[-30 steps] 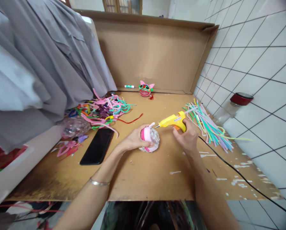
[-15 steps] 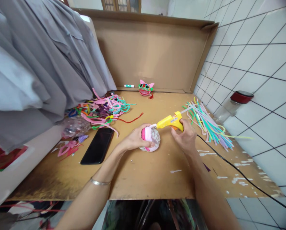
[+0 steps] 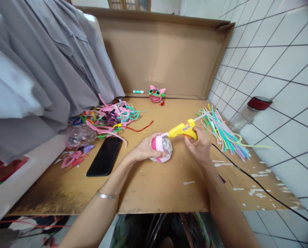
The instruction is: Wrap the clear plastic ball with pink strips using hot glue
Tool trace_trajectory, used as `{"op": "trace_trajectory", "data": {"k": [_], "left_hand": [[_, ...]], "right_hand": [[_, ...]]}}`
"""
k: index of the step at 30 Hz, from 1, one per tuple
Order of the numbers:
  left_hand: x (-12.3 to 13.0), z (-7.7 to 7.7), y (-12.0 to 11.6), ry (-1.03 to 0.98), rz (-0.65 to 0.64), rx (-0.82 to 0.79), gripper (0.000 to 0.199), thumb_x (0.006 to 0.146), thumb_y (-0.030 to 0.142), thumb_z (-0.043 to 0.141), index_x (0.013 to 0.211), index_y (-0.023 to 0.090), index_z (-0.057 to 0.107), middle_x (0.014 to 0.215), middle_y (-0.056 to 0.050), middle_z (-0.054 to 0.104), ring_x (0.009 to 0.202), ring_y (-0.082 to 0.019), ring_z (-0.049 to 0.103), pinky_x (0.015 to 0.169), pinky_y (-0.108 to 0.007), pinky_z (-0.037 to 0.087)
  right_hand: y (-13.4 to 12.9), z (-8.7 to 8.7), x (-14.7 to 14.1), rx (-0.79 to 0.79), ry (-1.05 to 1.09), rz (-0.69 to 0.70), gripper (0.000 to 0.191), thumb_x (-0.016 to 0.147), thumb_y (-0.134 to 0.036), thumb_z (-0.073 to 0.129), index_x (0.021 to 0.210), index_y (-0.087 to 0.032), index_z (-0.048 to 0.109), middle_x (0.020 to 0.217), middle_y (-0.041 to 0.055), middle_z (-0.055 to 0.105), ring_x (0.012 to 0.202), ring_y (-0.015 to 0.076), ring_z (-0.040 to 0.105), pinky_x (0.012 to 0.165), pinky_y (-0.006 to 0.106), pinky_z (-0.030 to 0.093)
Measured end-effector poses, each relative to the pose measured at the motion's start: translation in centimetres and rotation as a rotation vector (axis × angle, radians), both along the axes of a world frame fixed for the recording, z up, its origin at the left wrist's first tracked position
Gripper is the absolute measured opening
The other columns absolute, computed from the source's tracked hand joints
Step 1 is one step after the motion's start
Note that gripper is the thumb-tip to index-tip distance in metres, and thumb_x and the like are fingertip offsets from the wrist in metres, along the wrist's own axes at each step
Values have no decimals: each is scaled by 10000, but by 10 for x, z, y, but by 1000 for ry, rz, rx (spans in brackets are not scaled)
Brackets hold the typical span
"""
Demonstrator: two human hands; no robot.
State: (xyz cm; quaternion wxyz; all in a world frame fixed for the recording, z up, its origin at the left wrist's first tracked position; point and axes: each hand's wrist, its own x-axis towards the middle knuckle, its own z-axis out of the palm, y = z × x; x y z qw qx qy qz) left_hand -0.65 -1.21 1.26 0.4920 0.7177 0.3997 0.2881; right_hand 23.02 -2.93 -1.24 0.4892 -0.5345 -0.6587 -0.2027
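Note:
My left hand [image 3: 145,148] is wrapped around a small round craft piece [image 3: 166,148] banded with pink and white pipe cleaners, its pale, bumpy side turned to the right. A yellow hot glue gun [image 3: 181,130] is gripped in my right hand [image 3: 199,144], its fingers around the handle near the orange trigger. The gun's nozzle points left and meets the upper edge of the craft piece; whether glue is coming out is too small to tell. A glue stick [image 3: 198,117] sticks out of the gun's back end.
Tangled pipe cleaners [image 3: 117,113] lie at the back left, by a black phone [image 3: 104,156]. Straight pipe cleaners [image 3: 225,132] and a red-lidded jar [image 3: 258,103] are at the right. A pink animal-face ornament [image 3: 156,94] stands at the back. The gun's black cord [image 3: 243,171] crosses the right side.
Both hands, the craft piece and the glue gun hold nearly the same pose. The whole view has shifted very slightly.

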Motion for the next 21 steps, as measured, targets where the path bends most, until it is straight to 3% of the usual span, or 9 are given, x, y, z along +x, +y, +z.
{"op": "trace_trajectory", "data": {"k": [21], "left_hand": [[0, 2, -1, -9, -17, -6, 772, 536, 240, 780, 1258, 134, 528, 1025, -51, 631, 880, -188, 590, 861, -335, 507]], "right_hand": [[-3, 2, 0, -49, 64, 2, 246, 754, -315, 573, 975, -207, 573, 874, 59, 670, 788, 231, 641, 720, 354, 513]]}}
